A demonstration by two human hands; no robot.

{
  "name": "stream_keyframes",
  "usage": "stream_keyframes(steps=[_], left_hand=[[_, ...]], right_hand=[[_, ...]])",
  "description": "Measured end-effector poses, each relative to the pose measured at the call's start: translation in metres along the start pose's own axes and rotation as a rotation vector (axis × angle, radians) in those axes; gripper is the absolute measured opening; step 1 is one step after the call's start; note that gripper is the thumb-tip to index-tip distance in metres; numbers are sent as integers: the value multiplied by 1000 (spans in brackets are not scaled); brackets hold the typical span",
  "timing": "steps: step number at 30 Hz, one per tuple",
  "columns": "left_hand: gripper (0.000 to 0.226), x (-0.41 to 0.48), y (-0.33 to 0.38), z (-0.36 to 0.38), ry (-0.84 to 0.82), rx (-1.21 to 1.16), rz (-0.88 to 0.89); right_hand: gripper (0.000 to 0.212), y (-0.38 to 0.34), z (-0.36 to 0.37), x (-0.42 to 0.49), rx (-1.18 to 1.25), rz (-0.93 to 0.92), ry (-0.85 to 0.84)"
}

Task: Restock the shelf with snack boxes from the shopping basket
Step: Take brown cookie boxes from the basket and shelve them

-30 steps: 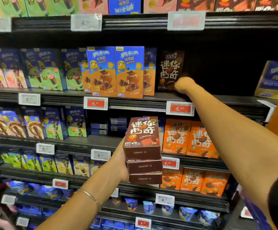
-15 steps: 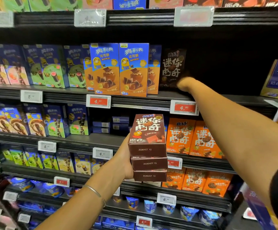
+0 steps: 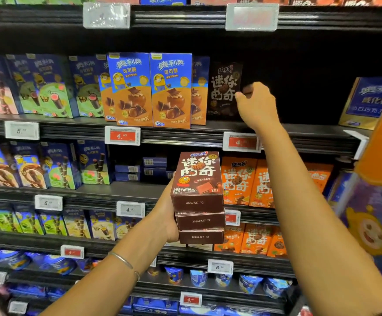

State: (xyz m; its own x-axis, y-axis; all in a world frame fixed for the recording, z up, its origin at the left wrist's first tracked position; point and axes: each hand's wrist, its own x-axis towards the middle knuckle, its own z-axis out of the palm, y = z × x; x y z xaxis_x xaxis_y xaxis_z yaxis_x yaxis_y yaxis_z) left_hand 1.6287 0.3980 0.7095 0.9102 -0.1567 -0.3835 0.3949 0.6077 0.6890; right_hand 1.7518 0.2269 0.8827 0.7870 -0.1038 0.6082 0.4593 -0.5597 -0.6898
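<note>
Right hand [image 3: 257,103] curls beside dark box [image 3: 224,90]; left hand [image 3: 166,215] grips brown boxes [image 3: 198,201].

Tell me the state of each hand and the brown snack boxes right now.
Brown box stack, three lying flat, held in the air.
Left hand, grips the stack's left side.
Shelved brown box, upright, set back on the shelf.
Right hand, fingers curled at that box's right edge; grip unclear.

Black tiered shelves [image 3: 185,133] filled the view; white and red price tags [image 3: 122,135] sat on their front rails; the bay [image 3: 310,76] at upper right lay in shadow.
</note>
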Motion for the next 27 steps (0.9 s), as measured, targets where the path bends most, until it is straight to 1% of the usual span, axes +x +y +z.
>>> stream_keyframes(steps=[1,2,3,4,5,6,9,10,11,12,14,15,16,19,21,23,27], left_hand=[[67,1,-1,0,3,-4,16],[68,2,-1,-1,7,-10,30],[70,3,-2,-1,11,-20,47],[72,4,-3,-1,21,-31,66],[74,5,-4,-2,31,-41,85],[75,6,-5,-2,36,-47,106],[77,6,-10,-5,58,-25,176],[76,5,-11,-6,66,-8,204],[74,5,-13,-6,78,10,232],[72,5,-15,-7,89,29,257],[69,1,-17,-7,107,65,288],[68,0,-18,-7,110,79,296],[68,0,-18,-7,112,90,302],[70,-2,-19,-10,122,100,315],[76,-3,-20,-11,84,50,264],[80,-5,-19,-11,39,-8,194],[79,-11,-17,-1,33,-12,108]], right_hand=[[21,-4,-3,-25,105,-80,96],[16,-5,-4,-51,203,-141,151],[12,-4,-3,-76,274,-161,157],[10,-1,0,-98,310,-137,113],[9,4,3,-117,319,-76,33],[12,8,6,-133,307,2,-52],[41,21,9,-158,326,280,-310],[46,23,8,-162,353,356,-394],[47,26,8,-165,359,393,-469],[44,29,8,-168,341,392,-528],[44,32,7,-173,316,375,-591],[46,32,6,-174,332,385,-601],[43,32,4,-175,360,400,-605],[26,29,-6,-175,424,402,-605],[18,26,-15,-173,435,350,-585],[18,19,-25,-168,456,298,-535],[21,-1,-46,-146,464,178,-378]])
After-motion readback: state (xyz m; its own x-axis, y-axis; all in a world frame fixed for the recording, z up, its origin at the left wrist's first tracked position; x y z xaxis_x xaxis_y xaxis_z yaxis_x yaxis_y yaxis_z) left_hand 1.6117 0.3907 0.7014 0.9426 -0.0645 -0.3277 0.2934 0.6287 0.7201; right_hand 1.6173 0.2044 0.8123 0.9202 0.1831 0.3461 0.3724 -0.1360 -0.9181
